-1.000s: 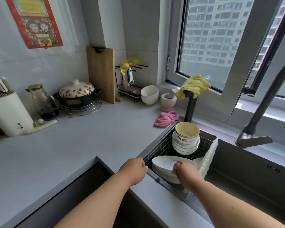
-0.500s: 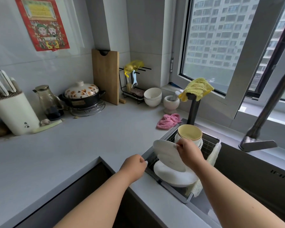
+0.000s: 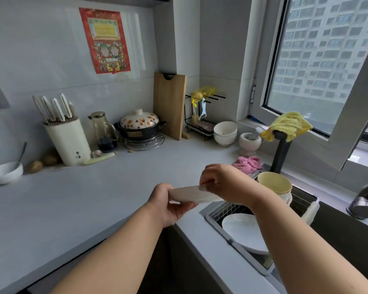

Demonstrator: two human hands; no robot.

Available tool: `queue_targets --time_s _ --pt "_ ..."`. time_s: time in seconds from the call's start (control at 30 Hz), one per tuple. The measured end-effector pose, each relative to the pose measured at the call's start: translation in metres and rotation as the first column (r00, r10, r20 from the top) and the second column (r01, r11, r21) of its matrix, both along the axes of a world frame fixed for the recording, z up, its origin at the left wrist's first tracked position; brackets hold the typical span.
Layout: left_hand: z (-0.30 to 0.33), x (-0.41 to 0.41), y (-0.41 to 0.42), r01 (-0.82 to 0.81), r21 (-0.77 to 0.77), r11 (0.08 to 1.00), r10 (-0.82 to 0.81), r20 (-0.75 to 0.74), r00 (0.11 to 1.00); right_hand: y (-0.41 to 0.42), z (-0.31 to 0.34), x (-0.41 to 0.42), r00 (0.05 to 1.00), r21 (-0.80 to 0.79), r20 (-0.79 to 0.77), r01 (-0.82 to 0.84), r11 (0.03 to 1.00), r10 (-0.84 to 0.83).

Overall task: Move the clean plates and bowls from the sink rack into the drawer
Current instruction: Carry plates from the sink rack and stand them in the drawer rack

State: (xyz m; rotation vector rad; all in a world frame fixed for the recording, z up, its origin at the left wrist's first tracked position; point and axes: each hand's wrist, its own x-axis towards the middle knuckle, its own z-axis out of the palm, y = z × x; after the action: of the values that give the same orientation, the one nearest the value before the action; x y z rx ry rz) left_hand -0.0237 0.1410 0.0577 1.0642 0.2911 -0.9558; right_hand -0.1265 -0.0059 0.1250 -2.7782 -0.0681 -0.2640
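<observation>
A white plate (image 3: 191,195) hangs nearly level above the counter edge, left of the sink rack (image 3: 225,209). My left hand (image 3: 168,205) holds its left rim from below with the fingers curled under it. My right hand (image 3: 223,183) grips the plate's right rim from above. Another white plate (image 3: 242,232) lies in the wire rack below my right forearm. A stack of bowls (image 3: 274,184) with a yellow one on top stands at the rack's far end. The drawer is a dark opening (image 3: 179,262) under the counter, mostly hidden by my arms.
A pink cloth (image 3: 248,163) lies by the sink. Behind it are a mortar (image 3: 249,143), stacked white bowls (image 3: 224,132), a cutting board (image 3: 169,105), a clay pot (image 3: 139,126), a knife block (image 3: 67,139) and a bowl with a spoon (image 3: 4,172). The tap (image 3: 365,200) juts in at right.
My right hand lifted the top plate out of the rack and carried it left over the counter edge. My left hand left the rack's edge and took the plate's left rim.
</observation>
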Motion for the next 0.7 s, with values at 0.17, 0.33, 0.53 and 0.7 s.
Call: queue_targets --time_s 0.17,0.33,0.53,0.7 --pt "0.003 -0.001 0.044 -0.18 0.009 0.984 0.179 0.059 0.982 0.037 0.003 0.025 0.999 0.161 -0.042 0.041 0.986 -0.035" --pt "0.005 0.002 0.094 -0.38 -0.014 0.925 0.379 0.11 0.919 0.065 -0.014 0.068 0.958 0.229 0.096 0.243 0.943 -0.27" --pt "0.009 0.002 0.166 -0.549 0.008 0.836 0.536 0.199 0.82 0.126 -0.043 0.104 0.913 0.517 -0.101 0.388 0.763 -0.395" --pt "0.006 -0.003 0.242 -0.649 -0.051 0.759 0.644 0.205 0.737 0.21 -0.037 0.108 0.92 0.916 -0.389 0.391 0.085 -0.042"
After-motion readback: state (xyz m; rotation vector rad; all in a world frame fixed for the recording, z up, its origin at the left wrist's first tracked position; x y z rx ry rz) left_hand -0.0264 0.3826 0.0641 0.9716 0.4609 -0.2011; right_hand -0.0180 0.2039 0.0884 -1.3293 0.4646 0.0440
